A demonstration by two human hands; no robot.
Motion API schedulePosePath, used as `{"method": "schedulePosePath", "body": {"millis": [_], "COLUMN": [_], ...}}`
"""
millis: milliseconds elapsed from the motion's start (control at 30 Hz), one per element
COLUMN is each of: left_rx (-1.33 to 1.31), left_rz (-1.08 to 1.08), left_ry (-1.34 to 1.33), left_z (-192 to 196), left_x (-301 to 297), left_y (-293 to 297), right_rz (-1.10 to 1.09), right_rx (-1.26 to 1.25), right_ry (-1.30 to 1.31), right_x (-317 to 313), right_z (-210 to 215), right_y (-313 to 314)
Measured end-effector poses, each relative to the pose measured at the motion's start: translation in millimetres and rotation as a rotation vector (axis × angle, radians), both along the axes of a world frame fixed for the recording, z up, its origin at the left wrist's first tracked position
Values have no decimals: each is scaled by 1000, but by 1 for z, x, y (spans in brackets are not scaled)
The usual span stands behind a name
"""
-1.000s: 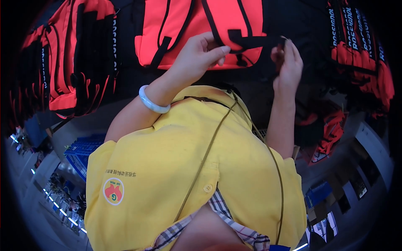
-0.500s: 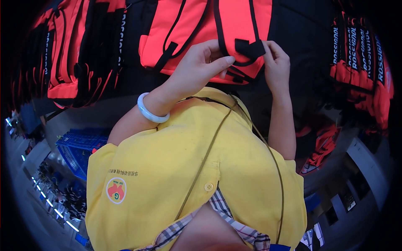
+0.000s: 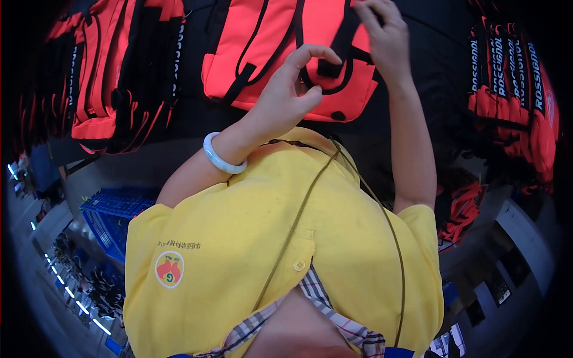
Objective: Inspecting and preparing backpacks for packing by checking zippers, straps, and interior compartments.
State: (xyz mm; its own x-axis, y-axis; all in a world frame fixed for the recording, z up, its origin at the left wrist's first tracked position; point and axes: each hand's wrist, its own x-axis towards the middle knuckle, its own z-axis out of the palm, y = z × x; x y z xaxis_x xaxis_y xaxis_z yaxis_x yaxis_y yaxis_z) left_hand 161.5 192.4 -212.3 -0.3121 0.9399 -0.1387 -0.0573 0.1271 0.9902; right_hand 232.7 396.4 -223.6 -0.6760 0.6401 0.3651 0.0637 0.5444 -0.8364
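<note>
A red backpack (image 3: 352, 104) with black trim lies on the dark table in front of me, its padded shoulder straps facing up. A black webbing strap (image 3: 342, 45) runs along one shoulder strap. The fingertips of my right hand (image 3: 389, 45) are closed at the strap's upper part. My left hand (image 3: 285, 89) is nearer to me, at the lower end of that shoulder strap. Its thumb and forefinger are curved apart, the forefinger's tip near the black webbing; its other fingers are mostly hidden.
More red and black backpacks (image 3: 95, 77) stand in a row on the left. A further stack of red and black bags (image 3: 513, 113) is on the right. A blue plastic crate (image 3: 113, 218) is low on the left, and red pieces (image 3: 462, 209) lie low on the right.
My right hand has moved up and away from me along the strap, drawing the webbing out longer. My left thumb and forefinger have spread apart. The backpack's lower corner now lies flatter.
</note>
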Motion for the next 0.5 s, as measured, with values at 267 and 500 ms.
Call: {"method": "schedulePosePath", "body": {"millis": [267,500], "left_rx": [38,15], "left_rz": [33,-11], "left_ry": [-210,-148], "left_z": [-9,-3], "left_x": [-4,-5], "left_y": [-14,-21], "right_rz": [-4,323], "right_rx": [2,255], "right_ry": [-42,-22], "right_x": [-17,57], "right_z": [-34,34], "right_y": [-20,-63]}}
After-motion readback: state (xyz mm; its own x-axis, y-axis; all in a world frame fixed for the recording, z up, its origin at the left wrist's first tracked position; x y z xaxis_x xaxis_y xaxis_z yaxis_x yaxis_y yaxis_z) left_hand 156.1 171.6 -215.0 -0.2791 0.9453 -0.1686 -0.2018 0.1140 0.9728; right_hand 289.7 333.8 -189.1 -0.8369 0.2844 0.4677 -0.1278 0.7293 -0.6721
